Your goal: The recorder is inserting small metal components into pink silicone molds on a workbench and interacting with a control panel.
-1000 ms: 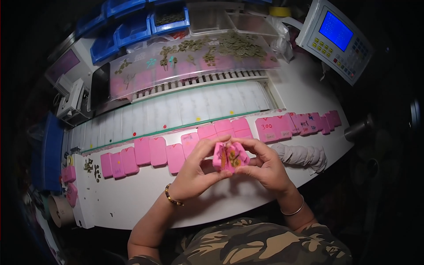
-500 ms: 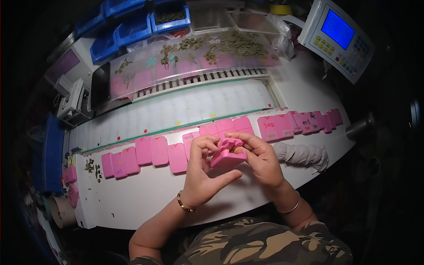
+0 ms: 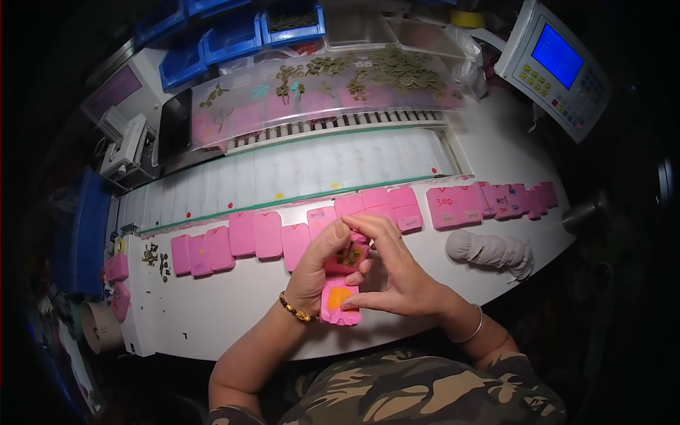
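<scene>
Unfolded since, pink mould [image 3: 338, 296] runs toward the bench's [image 3: 212, 312] front edge, my left hand [image 3: 309, 273] clasping, spread right hand [image 3: 401, 285] thumbing its near half.

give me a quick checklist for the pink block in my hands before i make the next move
1. Pink block open, upper half and lower half showing their insides: ok.
2. Left hand wrapped around the upper half: ok.
3. Right hand with its thumb over the lower half: ok; how firmly it presses, cannot tell.
4. Small dark pieces in the upper half loose or stuck: cannot tell.
5. Rolled cloth apart from both hands: ok.
</scene>
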Motion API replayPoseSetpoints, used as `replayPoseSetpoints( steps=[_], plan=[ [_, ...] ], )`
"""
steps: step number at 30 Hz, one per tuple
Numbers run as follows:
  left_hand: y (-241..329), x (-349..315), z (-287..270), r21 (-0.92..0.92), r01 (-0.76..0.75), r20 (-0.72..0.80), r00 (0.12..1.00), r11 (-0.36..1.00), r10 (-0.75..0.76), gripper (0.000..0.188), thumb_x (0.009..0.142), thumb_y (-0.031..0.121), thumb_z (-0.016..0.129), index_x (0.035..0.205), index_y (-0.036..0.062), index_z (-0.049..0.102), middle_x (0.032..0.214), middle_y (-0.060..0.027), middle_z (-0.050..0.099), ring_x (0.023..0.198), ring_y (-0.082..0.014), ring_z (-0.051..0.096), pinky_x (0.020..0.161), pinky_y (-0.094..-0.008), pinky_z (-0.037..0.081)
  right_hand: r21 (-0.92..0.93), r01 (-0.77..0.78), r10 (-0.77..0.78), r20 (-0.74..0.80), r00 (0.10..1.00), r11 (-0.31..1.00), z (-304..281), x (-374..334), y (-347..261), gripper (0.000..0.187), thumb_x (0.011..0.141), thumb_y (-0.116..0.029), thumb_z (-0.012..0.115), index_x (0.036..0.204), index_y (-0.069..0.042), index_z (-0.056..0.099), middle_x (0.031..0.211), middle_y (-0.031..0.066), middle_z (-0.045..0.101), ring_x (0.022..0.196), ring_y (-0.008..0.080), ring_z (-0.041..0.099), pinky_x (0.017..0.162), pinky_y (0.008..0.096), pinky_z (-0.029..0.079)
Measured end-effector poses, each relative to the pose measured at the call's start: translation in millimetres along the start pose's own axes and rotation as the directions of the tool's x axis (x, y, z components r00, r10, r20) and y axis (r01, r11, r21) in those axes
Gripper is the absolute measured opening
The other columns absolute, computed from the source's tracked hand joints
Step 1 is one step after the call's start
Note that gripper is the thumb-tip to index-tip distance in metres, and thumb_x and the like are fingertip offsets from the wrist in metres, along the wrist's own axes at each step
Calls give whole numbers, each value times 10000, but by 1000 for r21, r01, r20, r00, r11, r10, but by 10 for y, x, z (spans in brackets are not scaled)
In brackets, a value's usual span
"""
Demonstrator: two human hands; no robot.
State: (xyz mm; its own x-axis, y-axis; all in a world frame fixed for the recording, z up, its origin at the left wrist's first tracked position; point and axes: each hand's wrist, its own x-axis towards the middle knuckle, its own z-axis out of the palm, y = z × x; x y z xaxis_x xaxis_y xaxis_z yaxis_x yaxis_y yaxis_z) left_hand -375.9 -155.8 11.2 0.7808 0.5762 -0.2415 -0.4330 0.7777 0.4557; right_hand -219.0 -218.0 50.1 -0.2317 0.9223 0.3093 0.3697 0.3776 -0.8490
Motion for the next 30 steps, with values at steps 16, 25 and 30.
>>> replayPoseSetpoints(
  steps=[16,25,30],
  plan=[
    [-25,22,17,235,-286,-144,935,929,324,180,903,147,538,748,61,504,778,-51,572,632,-122,508,564,-267,435,-572,210,-386,-205,899,793,49,68,-73,329,679,3,736,995,-37,653,919,91,629,793,262,599,698,353,478],
    [-23,29,59,268,-370,-130,901,890,413,190,920,136,542,750,52,538,749,-47,576,603,-109,507,554,-255,429,-544,199,-370,-225,901,815,91,57,-21,287,674,32,717,944,-31,642,928,101,633,789,270,607,678,353,487],
    [-51,52,20,273,-349,-176,898,896,403,202,942,154,514,777,41,543,740,-46,573,576,-110,513,540,-241,427,-476,145,-286,-239,928,868,79,59,-5,227,708,0,681,926,-30,624,933,97,626,798,273,598,703,354,493]
  ],
)
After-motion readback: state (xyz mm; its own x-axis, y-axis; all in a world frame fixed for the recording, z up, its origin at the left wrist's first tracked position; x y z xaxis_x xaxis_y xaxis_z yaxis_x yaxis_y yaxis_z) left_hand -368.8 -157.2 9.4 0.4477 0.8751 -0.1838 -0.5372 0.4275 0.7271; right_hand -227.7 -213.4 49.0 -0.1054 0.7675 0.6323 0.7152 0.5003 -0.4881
